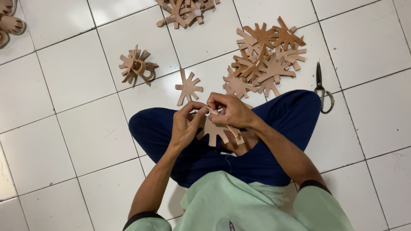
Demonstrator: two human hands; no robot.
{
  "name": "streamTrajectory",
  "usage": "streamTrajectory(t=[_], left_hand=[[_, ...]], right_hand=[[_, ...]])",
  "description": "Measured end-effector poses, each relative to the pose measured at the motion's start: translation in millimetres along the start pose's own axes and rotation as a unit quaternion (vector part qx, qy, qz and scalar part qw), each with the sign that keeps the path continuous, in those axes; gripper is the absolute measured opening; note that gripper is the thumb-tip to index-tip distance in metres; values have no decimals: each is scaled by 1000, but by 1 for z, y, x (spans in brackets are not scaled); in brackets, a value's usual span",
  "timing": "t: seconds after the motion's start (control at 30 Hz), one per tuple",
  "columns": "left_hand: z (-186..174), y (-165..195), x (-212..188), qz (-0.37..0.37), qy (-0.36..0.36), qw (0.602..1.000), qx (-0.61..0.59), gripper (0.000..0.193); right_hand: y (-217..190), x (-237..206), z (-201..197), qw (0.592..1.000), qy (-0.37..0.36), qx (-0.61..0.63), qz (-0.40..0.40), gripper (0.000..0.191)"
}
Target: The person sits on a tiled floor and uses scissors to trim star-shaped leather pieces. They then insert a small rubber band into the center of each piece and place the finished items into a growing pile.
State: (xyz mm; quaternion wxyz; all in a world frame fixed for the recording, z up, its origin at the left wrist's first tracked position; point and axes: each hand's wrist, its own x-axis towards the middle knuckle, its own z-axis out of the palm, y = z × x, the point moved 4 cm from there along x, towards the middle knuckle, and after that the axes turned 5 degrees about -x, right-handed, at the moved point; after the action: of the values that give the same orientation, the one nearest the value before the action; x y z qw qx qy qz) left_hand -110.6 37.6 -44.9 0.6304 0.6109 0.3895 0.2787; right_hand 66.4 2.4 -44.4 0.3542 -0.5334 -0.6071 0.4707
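Left hand (185, 124), right hand (231, 112) pinch leather cutout (212, 130); prongs point down.

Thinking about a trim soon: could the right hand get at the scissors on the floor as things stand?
Probably yes. The scissors lie on bare tile just beyond the right knee, nothing over them. But the right hand is pinching the tan cutout with the left hand.

The floor (64, 85) is laid with glossy white square tiles and thin dark grout lines. Above centre, a single tan cut-out piece (188, 87) with finger-like prongs lies flat. To its right, a loose pile of similar tan cut-outs (267, 55) overlaps. At upper left of centre sits a bundled cluster of pieces (136, 66). Another heap (186, 10) touches the top edge. Dark scissors (322, 87) lie at the right.
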Motion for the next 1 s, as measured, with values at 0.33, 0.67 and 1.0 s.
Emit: streamTrajectory(t=[0.33, 0.67, 1.0], left_hand=[[-10, -10, -3, 3, 56, 998, 11, 22], [-4, 4, 0, 49, 67, 996, -24, 25], [-2, 5, -2, 58, 137, 989, 2, 24]], right_hand=[[7, -13, 7, 999, 13, 18, 35, 19], [-4, -14, -2, 995, 92, -25, -29, 37], [-23, -21, 0, 892, 175, -365, -203, 23]])
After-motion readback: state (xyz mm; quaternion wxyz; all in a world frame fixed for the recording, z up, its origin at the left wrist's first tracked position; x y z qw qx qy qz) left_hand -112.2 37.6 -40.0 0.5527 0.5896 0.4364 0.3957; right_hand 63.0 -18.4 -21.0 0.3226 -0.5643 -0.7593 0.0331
